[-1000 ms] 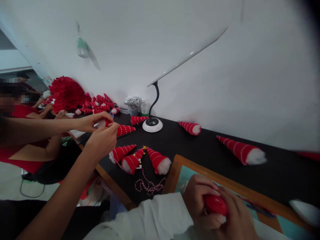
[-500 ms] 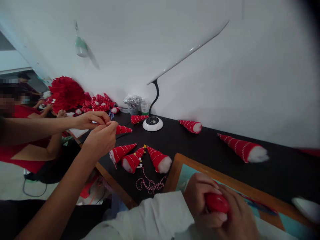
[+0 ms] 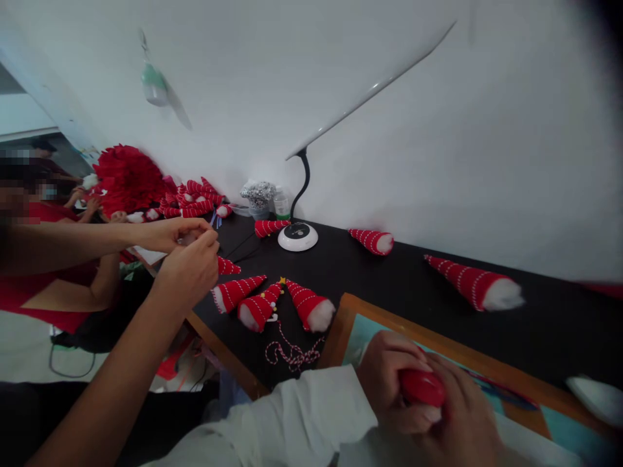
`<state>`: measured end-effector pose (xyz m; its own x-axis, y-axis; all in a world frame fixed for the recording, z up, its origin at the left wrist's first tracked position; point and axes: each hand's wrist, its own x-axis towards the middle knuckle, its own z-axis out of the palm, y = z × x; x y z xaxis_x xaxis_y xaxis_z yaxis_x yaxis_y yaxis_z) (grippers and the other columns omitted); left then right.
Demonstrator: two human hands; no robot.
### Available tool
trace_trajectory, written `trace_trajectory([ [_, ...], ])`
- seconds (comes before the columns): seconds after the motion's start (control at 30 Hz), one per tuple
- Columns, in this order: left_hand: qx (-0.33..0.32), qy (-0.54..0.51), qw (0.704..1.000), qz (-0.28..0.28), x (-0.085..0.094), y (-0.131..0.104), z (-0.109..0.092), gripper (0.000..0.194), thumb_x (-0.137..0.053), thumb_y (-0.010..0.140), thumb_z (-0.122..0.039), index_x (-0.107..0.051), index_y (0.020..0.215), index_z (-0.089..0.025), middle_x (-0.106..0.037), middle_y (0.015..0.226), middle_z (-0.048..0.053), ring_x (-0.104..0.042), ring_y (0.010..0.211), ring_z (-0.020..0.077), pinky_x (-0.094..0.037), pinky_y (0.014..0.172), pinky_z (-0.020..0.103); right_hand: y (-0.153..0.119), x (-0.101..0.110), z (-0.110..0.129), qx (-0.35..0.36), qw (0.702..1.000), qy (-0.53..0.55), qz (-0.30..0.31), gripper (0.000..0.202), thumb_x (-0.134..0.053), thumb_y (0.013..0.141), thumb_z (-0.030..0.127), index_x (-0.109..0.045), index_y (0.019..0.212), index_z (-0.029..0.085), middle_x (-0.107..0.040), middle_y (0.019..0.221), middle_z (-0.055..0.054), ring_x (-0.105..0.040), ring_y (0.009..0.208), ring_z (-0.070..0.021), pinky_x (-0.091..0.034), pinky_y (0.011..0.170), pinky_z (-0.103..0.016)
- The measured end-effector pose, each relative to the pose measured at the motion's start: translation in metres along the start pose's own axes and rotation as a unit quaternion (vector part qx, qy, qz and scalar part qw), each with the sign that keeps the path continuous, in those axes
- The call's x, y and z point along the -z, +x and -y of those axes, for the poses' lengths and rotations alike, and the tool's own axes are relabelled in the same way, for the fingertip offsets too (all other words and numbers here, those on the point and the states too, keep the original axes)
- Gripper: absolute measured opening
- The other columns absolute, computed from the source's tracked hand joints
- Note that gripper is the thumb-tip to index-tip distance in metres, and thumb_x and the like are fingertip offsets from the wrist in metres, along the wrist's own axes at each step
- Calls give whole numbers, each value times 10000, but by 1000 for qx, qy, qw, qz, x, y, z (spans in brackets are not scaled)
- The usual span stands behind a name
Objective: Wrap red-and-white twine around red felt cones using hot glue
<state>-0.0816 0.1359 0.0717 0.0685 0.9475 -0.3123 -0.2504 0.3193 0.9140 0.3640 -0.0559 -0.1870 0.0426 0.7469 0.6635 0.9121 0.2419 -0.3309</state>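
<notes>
Low on the right, my left hand [image 3: 392, 383] and my right hand [image 3: 462, 408] are wrapped round a smooth red object [image 3: 422, 388]. The fingers of both hands press on it from either side, and its lower part is hidden. Beneath them lies a wooden-framed board [image 3: 360, 305] with a light blue surface. Left of the board are stuffed red cones with white stripes [image 3: 311, 306], one decorated cone with a yellow star [image 3: 257, 307], and a tangled red-and-white cord [image 3: 293, 355].
A desk lamp [image 3: 298, 237] stands at the wall. Two more cones [image 3: 372, 241] lie behind the board. At left, another person's hands [image 3: 192, 259] work over a cone. A red pile [image 3: 129, 181] sits farther back. A white object [image 3: 596, 397] is at far right.
The other person's hands have shifted slightly left with their cone. My hands keep their hold on the red object, nearly unmoved. The view has tilted slightly.
</notes>
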Motion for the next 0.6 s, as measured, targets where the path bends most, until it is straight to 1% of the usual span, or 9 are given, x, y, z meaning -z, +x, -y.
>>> trace_trajectory([
  [0.1, -27, 64, 997, 25, 11, 0, 12, 163, -571, 897, -115, -700, 990, -151, -648, 716, -17, -666, 590, 140, -499, 498, 218, 2, 2, 1, 6, 1000, -4, -1, 551, -508, 709, 283, -461, 1247, 169, -592, 1151, -207, -605, 984, -406, -525, 825, -590],
  [0.17, -55, 69, 996, 24, 20, -1, 21, 177, -535, 923, -145, -709, 898, -167, -619, 651, -21, -643, 535, 131, -460, 450, 198, 3, 3, 1, 5, 1000, -1, -4, 542, -512, 710, 280, -465, 1241, 180, -597, 1140, -196, -610, 973, -397, -530, 823, -577],
  [0.23, -61, 63, 996, 19, 26, -2, 26, 163, -566, 919, -210, -708, 841, -191, -603, 609, -17, -633, 504, 142, -434, 411, 199, 4, 3, 1, 6, 1000, 1, -5, 534, -516, 712, 281, -467, 1237, 192, -600, 1130, -184, -614, 964, -388, -532, 821, -570],
  [0.3, -33, 89, 995, 22, 28, -1, 27, 41, -716, 824, -249, -704, 797, -220, -608, 584, -7, -625, 486, 160, -427, 392, 218, 4, 2, 1, 9, 1000, 1, -4, 535, -516, 716, 281, -464, 1241, 194, -599, 1129, -181, -613, 965, -386, -532, 820, -568],
  [0.4, 56, 189, 980, 14, 24, 5, 18, 215, -885, 644, -286, -689, 729, -260, -617, 547, 9, -595, 475, 166, -426, 409, 250, 3, 1, 0, 7, 1000, -2, -5, 528, -501, 730, 282, -459, 1246, 183, -595, 1136, -188, -608, 977, -392, -530, 815, -576],
  [0.43, 75, 213, 974, 6, 21, 7, 13, 232, -892, 634, -343, -687, 714, -268, -618, 535, 17, -593, 486, 173, -422, 419, 263, 3, 1, 0, 2, 1000, -4, -5, 522, -494, 735, 287, -460, 1245, 180, -595, 1135, -189, -606, 977, -394, -528, 815, -581],
  [0.47, 76, 221, 972, -2, 19, 9, 8, 242, -878, 645, -413, -688, 699, -273, -617, 522, 27, -597, 505, 185, -414, 428, 276, 2, 0, 0, -5, 1000, -6, -6, 517, -489, 740, 294, -461, 1244, 179, -595, 1134, -189, -605, 979, -396, -525, 818, -585],
  [0.53, 35, 199, 979, -8, 15, 12, 1, 287, -814, 698, -522, -694, 672, -263, -613, 502, 52, -619, 566, 209, -399, 450, 294, 1, -1, 0, -14, 1000, -8, -5, 514, -493, 750, 314, -467, 1245, 179, -598, 1133, -185, -605, 979, -392, -522, 827, -582],
  [0.6, -32, 155, 987, -2, 10, 11, 0, 347, -737, 774, -558, -706, 684, -224, -629, 527, 72, -654, 655, 216, -417, 506, 302, 1, -1, 0, -12, 1000, -2, -6, 507, -502, 765, 336, -478, 1248, 183, -603, 1134, -180, -605, 978, -381, -521, 835, -568],
])
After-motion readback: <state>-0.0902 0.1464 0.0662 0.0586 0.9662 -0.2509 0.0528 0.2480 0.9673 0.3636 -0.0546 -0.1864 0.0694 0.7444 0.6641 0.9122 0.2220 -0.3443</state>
